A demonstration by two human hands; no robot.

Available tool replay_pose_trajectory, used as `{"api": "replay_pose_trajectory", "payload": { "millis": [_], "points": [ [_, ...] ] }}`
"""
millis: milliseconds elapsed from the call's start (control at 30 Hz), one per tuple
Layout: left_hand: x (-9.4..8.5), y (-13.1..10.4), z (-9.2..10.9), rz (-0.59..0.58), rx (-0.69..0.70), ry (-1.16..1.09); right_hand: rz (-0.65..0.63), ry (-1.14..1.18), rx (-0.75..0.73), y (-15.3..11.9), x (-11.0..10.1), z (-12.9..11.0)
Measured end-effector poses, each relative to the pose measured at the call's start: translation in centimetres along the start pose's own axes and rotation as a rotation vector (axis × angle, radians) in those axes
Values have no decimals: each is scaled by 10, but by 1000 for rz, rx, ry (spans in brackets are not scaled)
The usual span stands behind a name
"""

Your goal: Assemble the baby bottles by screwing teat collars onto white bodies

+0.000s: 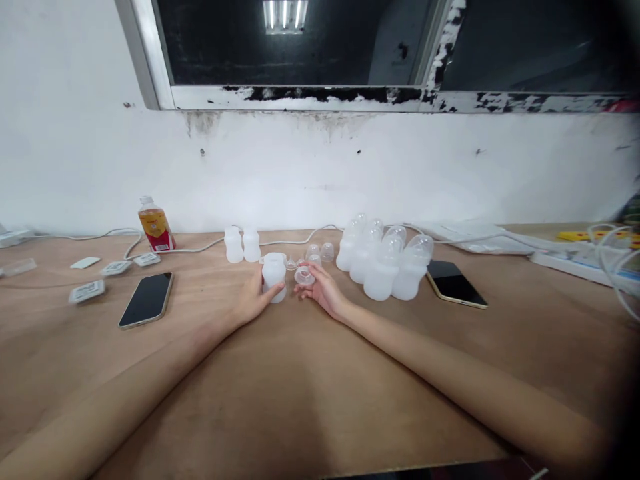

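Observation:
My left hand (254, 297) is wrapped round a translucent white baby bottle (273, 268), which stands upright on the table without a cap. A small clear ring-like piece (304, 275), perhaps a bottle collar, is pinched in the fingers of my right hand (323, 292), just right of that bottle. Behind it lie a small clear nipple (291, 263) and several clear dome caps (327, 252). Two uncapped bottles (243, 245) stand further back on the left. To the right of my hands is a group of several bottles (383, 273) with clear domes on top.
Left on the brown table (300, 400) are a phone (147, 300), small white packs (87, 291) and a drink bottle (155, 227). A second phone (457, 283) lies beyond the capped bottles. A white cable (295, 241) runs along the wall towards a power strip (575, 263).

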State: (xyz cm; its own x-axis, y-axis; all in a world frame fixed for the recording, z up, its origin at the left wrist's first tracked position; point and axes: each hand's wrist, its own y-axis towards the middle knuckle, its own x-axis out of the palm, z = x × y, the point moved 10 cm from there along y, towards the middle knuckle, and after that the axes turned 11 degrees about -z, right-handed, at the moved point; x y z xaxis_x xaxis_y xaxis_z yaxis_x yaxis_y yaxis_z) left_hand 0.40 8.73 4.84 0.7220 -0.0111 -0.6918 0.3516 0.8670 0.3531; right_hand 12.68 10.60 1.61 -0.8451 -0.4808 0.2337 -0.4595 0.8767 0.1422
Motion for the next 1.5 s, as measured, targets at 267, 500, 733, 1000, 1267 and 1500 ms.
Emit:
{"api": "replay_pose_trajectory", "payload": {
  "millis": [267,500,733,1000,1267,1500],
  "points": [
    [-8,-3,15,-33,88,204,121,-98,-130,-4,-16,-16],
    [-7,-3,6,-22,94,227,-24,-205,-188,-5,-2,-24],
    [-5,0,5,-171,118,216,-190,-600,-314,-14,15,-43],
    [2,-9,19,-91,236,372,-36,-910,7,-9,1,-22],
    [-4,-4,12,-82,183,282,-28,-848,-209,-18,7,-44],
    [3,-8,18,-116,231,333,-93,-998,24,-8,-1,-17]
  ]
}}
